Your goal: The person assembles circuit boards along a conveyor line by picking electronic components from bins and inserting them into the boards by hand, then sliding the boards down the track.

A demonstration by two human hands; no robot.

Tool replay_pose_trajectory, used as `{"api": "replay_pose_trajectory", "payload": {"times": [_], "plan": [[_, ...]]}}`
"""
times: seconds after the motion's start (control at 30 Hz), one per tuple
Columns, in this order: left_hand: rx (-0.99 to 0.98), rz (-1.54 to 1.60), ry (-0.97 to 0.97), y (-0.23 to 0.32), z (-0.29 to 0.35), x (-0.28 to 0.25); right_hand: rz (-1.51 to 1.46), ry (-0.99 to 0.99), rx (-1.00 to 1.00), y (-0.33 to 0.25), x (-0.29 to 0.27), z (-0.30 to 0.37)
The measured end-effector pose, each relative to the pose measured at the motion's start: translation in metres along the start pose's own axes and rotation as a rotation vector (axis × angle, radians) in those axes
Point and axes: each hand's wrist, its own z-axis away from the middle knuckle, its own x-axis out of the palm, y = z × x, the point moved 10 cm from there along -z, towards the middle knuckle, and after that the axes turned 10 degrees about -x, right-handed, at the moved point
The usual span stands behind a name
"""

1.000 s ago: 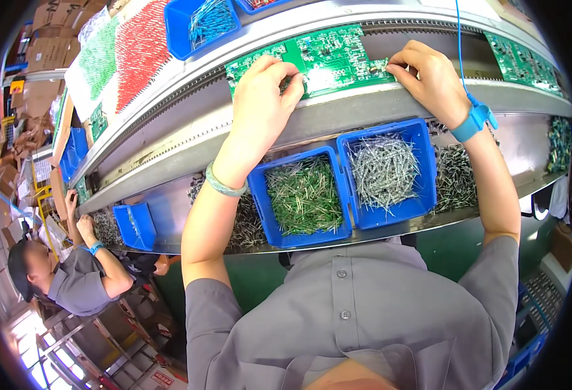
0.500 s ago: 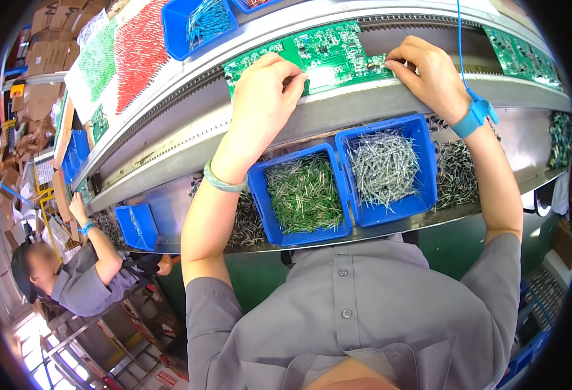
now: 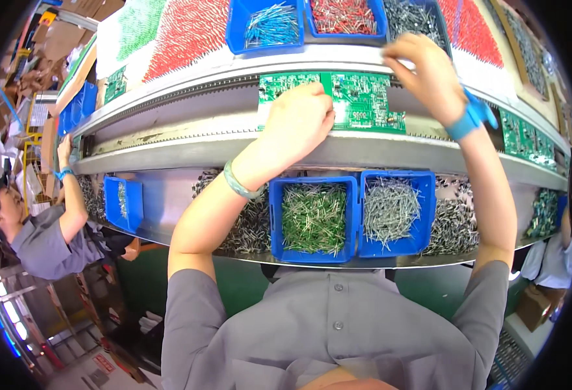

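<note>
Green circuit board (image 3: 364, 97), densely populated, notched at far right corner, between the metal track's (image 3: 169, 154) two edges; partly hidden by left hand (image 3: 302, 120), fingers curled. Over the far edge, right hand (image 3: 425, 68), loosely curled, fingertips blurred. Cannot tell whether holding anything, left or right. Beyond both edges, blue bins (image 3: 422, 237). Lower left, red label (image 3: 104, 362), illegible.

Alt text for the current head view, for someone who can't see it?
A person's left hand is curled over a green circuit board between metal rails; the blurred right hand is in front of a blue bin of dark parts. Nearer the body, two blue bins hold green parts and grey parts.
</note>
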Motion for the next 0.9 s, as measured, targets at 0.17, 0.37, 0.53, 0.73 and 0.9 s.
{"api": "replay_pose_trajectory", "payload": {"times": [0.17, 0.37, 0.53, 0.73, 0.9], "plan": [[0.041, -0.009, 0.074, 0.003, 0.003, 0.0, 0.078, -0.138, -0.12, -0.021, 0.08, -0.107], [0.041, 0.0, 0.183, 0.003, 0.01, -0.002, 0.321, -0.377, -0.126, -0.037, 0.13, -0.159], [0.051, 0.009, 0.23, 0.009, 0.014, -0.007, 0.253, -0.605, -0.018, -0.034, 0.157, -0.165], [0.068, 0.068, 0.202, 0.011, 0.016, -0.011, 0.283, -0.45, 0.057, -0.031, 0.165, -0.164], [0.102, 0.057, 0.227, 0.012, 0.015, -0.015, 0.336, -0.311, 0.047, -0.03, 0.162, -0.165]]}}
